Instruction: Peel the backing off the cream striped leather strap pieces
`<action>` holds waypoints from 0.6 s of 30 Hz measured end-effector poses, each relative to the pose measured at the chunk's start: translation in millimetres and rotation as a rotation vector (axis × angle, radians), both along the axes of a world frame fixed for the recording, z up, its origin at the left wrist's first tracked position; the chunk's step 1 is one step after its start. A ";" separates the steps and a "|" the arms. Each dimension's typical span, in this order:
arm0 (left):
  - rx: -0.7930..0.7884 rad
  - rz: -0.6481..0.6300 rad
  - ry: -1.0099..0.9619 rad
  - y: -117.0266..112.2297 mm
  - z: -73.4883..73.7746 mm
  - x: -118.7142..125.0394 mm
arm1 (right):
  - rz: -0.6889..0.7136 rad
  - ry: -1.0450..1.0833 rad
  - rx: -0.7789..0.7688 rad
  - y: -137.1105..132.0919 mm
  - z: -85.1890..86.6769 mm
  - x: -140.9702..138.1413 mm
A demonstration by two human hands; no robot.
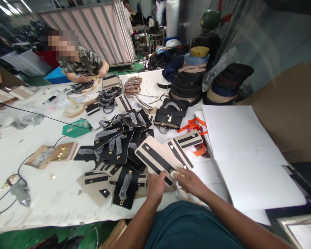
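Note:
My left hand (156, 188) grips the near edge of a beige bag panel with black stripes (155, 157), thumb on top. My right hand (190, 181) pinches the near end of a second striped beige panel (180, 152) that fans out beside the first. A third striped panel (189, 139) lies just beyond them. Left of my hands sits a heap of black panels with grey straps and gold studs (119, 141) on the white table (41, 162).
Large white sheets (238, 138) lie to the right. Orange ribbon (194, 125) and a black bag piece (171, 116) sit behind. Stacked tape rolls (194, 74) stand at the back. A hand tool with a cable (19, 192) lies at left. Another person (77, 64) works across the table.

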State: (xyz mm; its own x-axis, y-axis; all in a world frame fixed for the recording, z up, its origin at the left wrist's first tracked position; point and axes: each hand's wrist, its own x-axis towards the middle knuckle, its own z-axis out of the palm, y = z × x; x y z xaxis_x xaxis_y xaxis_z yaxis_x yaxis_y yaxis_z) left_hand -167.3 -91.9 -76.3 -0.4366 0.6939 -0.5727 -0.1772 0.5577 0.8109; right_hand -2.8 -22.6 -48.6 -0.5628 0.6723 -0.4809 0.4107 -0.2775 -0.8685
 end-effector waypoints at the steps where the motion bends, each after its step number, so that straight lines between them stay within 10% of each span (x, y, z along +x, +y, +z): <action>1: 0.010 -0.010 0.052 0.1 5.4 0.1 | -0.006 -0.003 0.009 -0.1 0.0 -0.8; 10: 0.182 -0.209 0.167 13.1 45.2 12.1 | -0.117 -0.034 0.027 -1.9 -8.3 2.8; 18: 0.275 -0.119 0.001 26.6 35.2 28.6 | -0.099 0.096 -0.116 -2.6 -12.7 19.0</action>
State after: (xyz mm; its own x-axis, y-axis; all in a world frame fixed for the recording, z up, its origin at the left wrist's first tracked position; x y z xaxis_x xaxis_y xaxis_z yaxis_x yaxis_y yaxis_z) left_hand -138.7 -65.3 -41.1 -0.3431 0.8695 -0.3554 -0.1227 0.3337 0.9347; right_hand 16.1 -25.2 -61.3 -0.5436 0.6700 -0.5056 0.2929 -0.4131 -0.8623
